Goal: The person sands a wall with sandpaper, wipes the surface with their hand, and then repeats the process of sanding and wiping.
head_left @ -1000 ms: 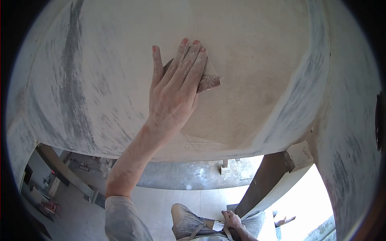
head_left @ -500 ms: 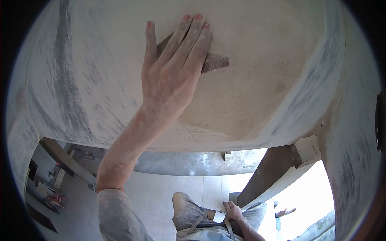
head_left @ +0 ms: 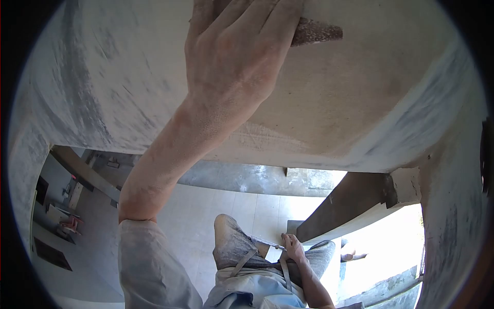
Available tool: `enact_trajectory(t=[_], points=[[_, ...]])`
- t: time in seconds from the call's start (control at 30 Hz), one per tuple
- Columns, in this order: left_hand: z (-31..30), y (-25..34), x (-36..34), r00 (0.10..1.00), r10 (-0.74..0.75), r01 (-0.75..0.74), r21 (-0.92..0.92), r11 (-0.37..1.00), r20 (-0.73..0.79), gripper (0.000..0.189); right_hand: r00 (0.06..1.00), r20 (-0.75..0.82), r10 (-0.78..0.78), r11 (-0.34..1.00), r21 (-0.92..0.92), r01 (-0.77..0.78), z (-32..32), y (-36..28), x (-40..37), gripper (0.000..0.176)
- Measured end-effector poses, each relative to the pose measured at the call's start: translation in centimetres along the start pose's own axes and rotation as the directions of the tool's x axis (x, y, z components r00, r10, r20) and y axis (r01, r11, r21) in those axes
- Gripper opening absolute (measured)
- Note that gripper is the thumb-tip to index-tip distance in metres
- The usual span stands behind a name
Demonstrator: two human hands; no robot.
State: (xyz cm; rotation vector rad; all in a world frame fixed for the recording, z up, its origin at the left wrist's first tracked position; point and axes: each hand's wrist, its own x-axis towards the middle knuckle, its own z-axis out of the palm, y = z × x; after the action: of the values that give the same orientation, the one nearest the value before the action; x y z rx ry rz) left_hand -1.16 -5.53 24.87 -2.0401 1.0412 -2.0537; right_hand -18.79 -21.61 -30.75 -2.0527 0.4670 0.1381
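Observation:
My left hand [head_left: 236, 46] lies nearly flat against the pale plastered surface [head_left: 355, 87], its fingertips cut off by the top edge. Beneath the palm and fingers it holds a dark brown, speckled sheet like sandpaper [head_left: 318, 32], whose pointed end sticks out on the right. Low in the view, my right hand [head_left: 294, 249] rests by my lap, beside a strap [head_left: 284, 270]. Its fingers are curled together at a thin pale edge; what they grip is too small to make out.
A dark beam [head_left: 342, 208] slants below the plastered surface, on the right. Under me is a light tiled floor [head_left: 200, 226]. A reddish object [head_left: 71, 223] stands far off at the left. Bright light comes in at the lower right.
My left hand and the sheet have moved up and slightly right in the view. The plastered surface's lower edge and the floor sit higher. My right hand stays by my lap.

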Motion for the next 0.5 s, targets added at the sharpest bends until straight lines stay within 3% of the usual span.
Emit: enact_trajectory(t=[0.13,0.23,0.37,0.4,0.43,0.5], points=[[0.8,2.8,-5.8,0.996,-0.092,0.088,-0.135,0.987,-0.022,0.029,1.0,-0.011,0.02,0.998,0.065,-0.019,-0.3,0.1,0.0,0.041],[1.1,3.2,-10.2,0.999,-0.047,0.051,-0.171,0.984,0.023,0.031,0.999,-0.024,-0.025,0.995,0.094,0.027,0.0,-0.1,-0.1,0.041],[-0.1,0.9,-3.4,1.0,-0.023,0.024,-0.044,0.999,0.019,0.033,0.998,0.054,0.02,0.999,0.031,-0.021,0.0,0.2,0.5,0.041],[0.6,-0.4,-2.1,0.997,0.048,-0.047,0.012,0.999,-0.056,0.036,0.999,0.002,-0.042,0.996,0.085,0.041,0.7,1.1,0.5,0.041],[1.9,-1.6,-1.0,0.984,0.12,-0.112,0.068,0.991,-0.129,0.042,0.999,0.034,0.03,0.998,0.045,-0.031,0.4,0.8,0.5,0.041],[2.1,-0.7,-2.3,0.988,0.081,-0.079,0.025,0.997,-0.134,0.042,0.999,-0.045,-0.019,0.998,0.061,0.021,0.4,0.5,0.3,0.041]])
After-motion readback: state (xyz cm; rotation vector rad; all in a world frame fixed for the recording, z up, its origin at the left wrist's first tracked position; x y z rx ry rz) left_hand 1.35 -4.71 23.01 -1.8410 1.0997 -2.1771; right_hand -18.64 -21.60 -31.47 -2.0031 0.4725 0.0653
